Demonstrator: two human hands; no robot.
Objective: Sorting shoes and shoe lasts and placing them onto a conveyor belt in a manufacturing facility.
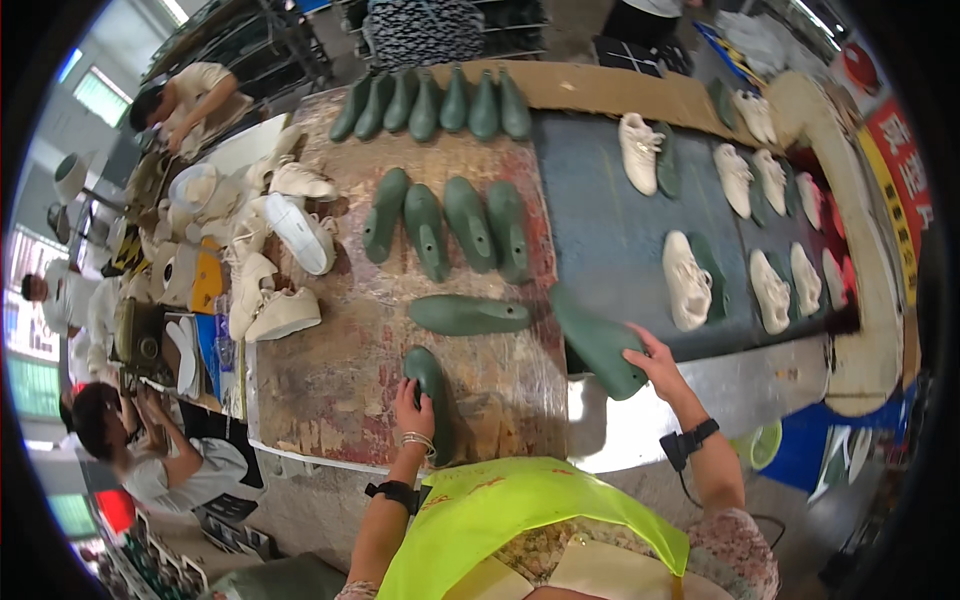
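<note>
My right hand [657,366] grips a green shoe last [596,338] by its end, fingers and thumb wrapped on it. This last is raised, slightly blurred, over the line between the worn wooden table [350,370] and the dark conveyor belt [600,230]. At the table's near edge my left hand [411,413] is closed on the side of another green shoe last [427,372]. That one stretches away from me, partly covered by my fingers. Just beyond it a single green last [470,315] lies crosswise. Several more green lasts [465,222] stand in a row farther back.
A further row of green lasts [425,108] lines the table's far edge. Cream sneakers [285,315] are heaped at the left. On the belt, cream sneakers [687,282] sit beside green lasts, before a cream machine opening [862,375]. Other people [200,470] work at the left.
</note>
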